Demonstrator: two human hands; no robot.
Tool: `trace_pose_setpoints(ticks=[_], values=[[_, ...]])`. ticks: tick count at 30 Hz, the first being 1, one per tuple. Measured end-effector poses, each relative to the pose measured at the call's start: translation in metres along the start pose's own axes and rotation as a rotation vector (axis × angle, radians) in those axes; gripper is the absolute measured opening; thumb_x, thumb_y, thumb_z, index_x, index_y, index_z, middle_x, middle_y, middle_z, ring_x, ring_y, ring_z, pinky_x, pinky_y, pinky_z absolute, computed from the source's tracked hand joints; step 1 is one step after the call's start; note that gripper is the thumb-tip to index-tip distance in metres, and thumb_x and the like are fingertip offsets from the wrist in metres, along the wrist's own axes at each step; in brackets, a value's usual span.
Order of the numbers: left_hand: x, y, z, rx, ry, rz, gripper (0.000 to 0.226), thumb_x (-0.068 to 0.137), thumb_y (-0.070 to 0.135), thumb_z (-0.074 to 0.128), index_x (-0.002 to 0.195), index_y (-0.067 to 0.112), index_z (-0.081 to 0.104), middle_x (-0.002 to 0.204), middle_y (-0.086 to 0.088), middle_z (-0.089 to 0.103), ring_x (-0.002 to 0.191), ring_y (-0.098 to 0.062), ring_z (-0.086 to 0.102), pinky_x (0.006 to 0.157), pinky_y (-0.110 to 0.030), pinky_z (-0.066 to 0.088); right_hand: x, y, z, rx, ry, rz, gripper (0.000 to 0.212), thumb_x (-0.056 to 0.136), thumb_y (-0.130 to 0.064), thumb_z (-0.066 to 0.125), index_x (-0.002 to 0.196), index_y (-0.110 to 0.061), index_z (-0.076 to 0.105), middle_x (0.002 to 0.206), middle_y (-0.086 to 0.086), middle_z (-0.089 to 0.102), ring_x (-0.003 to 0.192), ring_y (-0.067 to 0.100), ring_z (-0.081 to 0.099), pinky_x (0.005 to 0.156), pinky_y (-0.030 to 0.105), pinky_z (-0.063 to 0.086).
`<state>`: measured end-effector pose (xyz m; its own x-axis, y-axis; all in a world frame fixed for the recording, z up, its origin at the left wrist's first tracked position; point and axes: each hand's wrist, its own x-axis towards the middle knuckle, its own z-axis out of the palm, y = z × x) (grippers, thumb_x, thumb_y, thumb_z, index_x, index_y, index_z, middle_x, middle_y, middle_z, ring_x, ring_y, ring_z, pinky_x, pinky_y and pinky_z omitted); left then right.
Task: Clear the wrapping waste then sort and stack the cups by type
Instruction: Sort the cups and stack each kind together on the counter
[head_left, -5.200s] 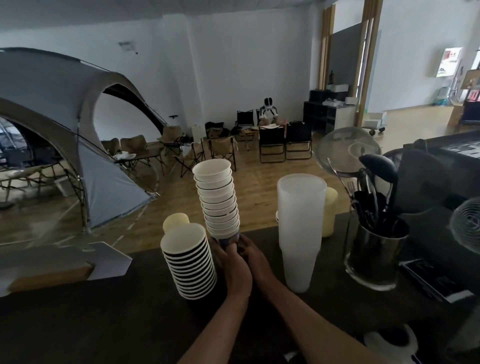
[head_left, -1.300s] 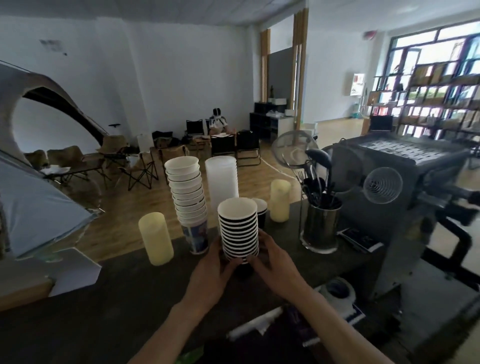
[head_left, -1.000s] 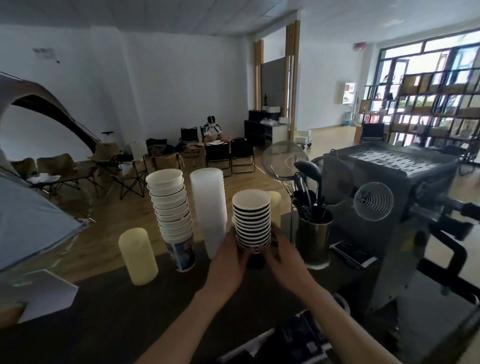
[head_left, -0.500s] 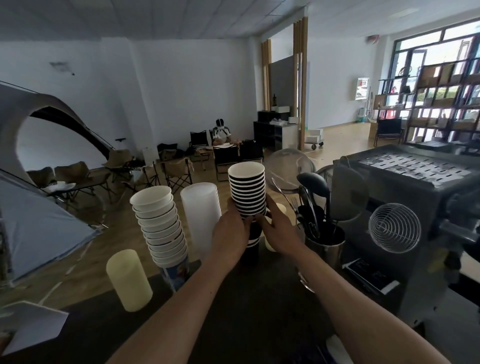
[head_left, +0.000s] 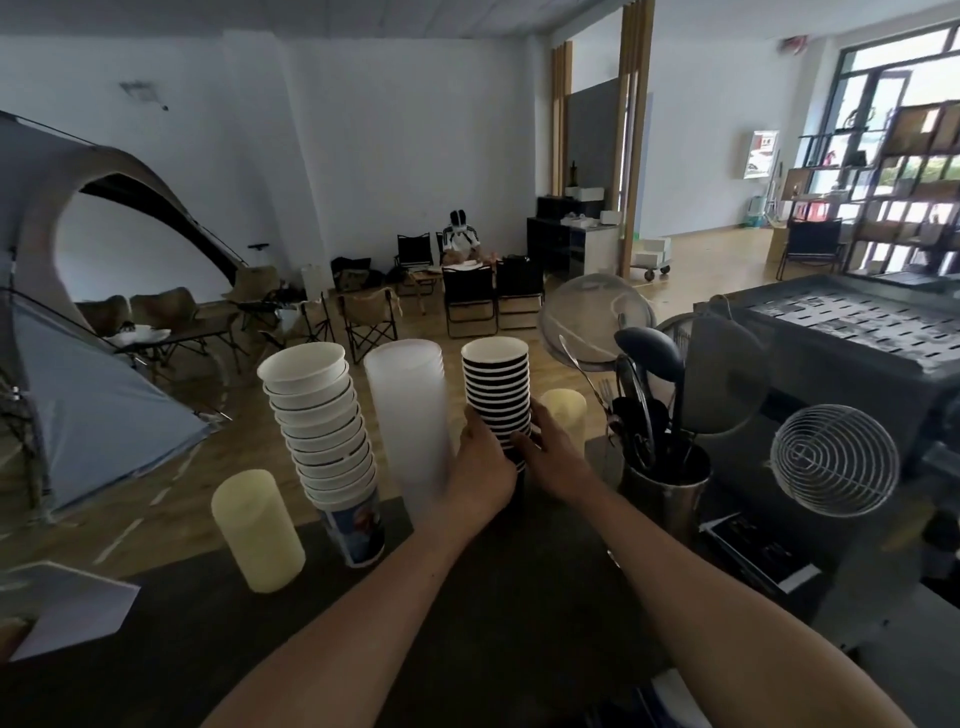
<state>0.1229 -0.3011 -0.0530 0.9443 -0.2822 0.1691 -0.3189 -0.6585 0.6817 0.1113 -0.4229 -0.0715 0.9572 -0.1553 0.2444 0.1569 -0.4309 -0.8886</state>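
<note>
On the dark counter (head_left: 467, 597), my left hand (head_left: 480, 467) and right hand (head_left: 556, 457) each grip one black cup stack (head_left: 496, 389), rightmost of three stacks beside one translucent cup stack (head_left: 410, 410) and one white cup stack (head_left: 322, 421), with two cream cylinders (head_left: 257, 530) flanking them.

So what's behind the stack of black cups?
A pale yellow cylinder stands behind the black cups, to the right. The right hand covers its lower part.
</note>
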Motion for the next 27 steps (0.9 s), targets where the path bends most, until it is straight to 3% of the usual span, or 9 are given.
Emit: trace_pose_setpoints(ticks=[4, 7, 10, 14, 16, 24, 27], values=[[-0.005, -0.01, 0.012, -0.067, -0.029, -0.048, 0.086, 0.094, 0.017, 0.055, 0.156, 0.021, -0.006, 0.158, -0.009, 0.028, 0.14, -0.026, 0.037, 0.114, -0.043, 0.036, -0.003, 0.015, 0.008, -0.042, -0.022, 0.04, 0.056, 0.1, -0.019, 0.05, 0.151, -0.017, 0.026, 0.148, 0.008, 0.045, 0.137, 0.024, 0.042, 0.113, 0.046, 0.036], [-0.012, -0.014, 0.017, -0.059, -0.021, -0.067, 0.091, 0.093, 0.008, 0.056, 0.156, 0.016, -0.009, 0.162, -0.009, 0.017, 0.137, -0.026, 0.04, 0.107, -0.034, 0.037, -0.005, 0.022, 0.011, -0.047, -0.032, 0.023, 0.058, 0.099, -0.026, 0.051, 0.151, -0.021, 0.026, 0.148, 0.007, 0.045, 0.135, 0.026, 0.045, 0.11, 0.053, 0.039], [-0.02, -0.019, 0.02, -0.054, -0.022, -0.062, 0.098, 0.088, 0.003, 0.056, 0.155, 0.017, -0.014, 0.161, -0.011, 0.015, 0.14, -0.026, 0.035, 0.11, -0.035, 0.035, -0.014, 0.017, 0.012, -0.053, -0.027, 0.014, 0.057, 0.099, -0.028, 0.052, 0.15, -0.022, 0.027, 0.148, 0.005, 0.046, 0.133, 0.024, 0.046, 0.11, 0.049, 0.04], [-0.03, -0.023, 0.02, -0.017, -0.059, -0.066, 0.1, 0.088, 0.001, 0.055, 0.154, 0.016, -0.019, 0.159, -0.012, 0.018, 0.136, -0.026, 0.04, 0.108, -0.034, 0.041, -0.032, 0.016, 0.015, -0.051, -0.007, -0.031, 0.054, 0.1, -0.027, 0.05, 0.15, -0.023, 0.028, 0.146, 0.0, 0.046, 0.127, 0.009, 0.043, 0.106, 0.032, 0.038], [-0.036, -0.022, 0.021, -0.017, -0.056, -0.042, 0.101, 0.088, 0.001, 0.056, 0.153, 0.016, -0.019, 0.162, -0.011, 0.012, 0.141, -0.025, 0.034, 0.11, -0.032, 0.037, -0.038, 0.018, 0.018, -0.047, 0.026, -0.038, 0.055, 0.101, -0.025, 0.05, 0.15, -0.023, 0.027, 0.147, -0.001, 0.045, 0.125, 0.006, 0.041, 0.103, 0.027, 0.036], [-0.032, -0.024, 0.016, -0.094, -0.082, -0.024, 0.107, 0.083, 0.001, 0.061, 0.154, 0.02, -0.017, 0.165, -0.004, 0.003, 0.149, -0.021, 0.016, 0.117, -0.033, 0.023, -0.031, 0.014, 0.019, -0.066, 0.059, -0.006, 0.056, 0.101, -0.027, 0.049, 0.151, -0.023, 0.026, 0.15, 0.003, 0.044, 0.136, 0.022, 0.044, 0.111, 0.042, 0.037], [-0.033, -0.024, 0.016, -0.098, -0.087, -0.026, 0.109, 0.082, 0.001, 0.063, 0.155, 0.02, -0.016, 0.165, -0.004, 0.003, 0.149, -0.021, 0.018, 0.116, -0.033, 0.025, -0.029, 0.017, 0.02, -0.061, 0.063, 0.013, 0.055, 0.1, -0.023, 0.051, 0.15, -0.021, 0.028, 0.148, 0.003, 0.045, 0.135, 0.023, 0.045, 0.109, 0.039, 0.039]])
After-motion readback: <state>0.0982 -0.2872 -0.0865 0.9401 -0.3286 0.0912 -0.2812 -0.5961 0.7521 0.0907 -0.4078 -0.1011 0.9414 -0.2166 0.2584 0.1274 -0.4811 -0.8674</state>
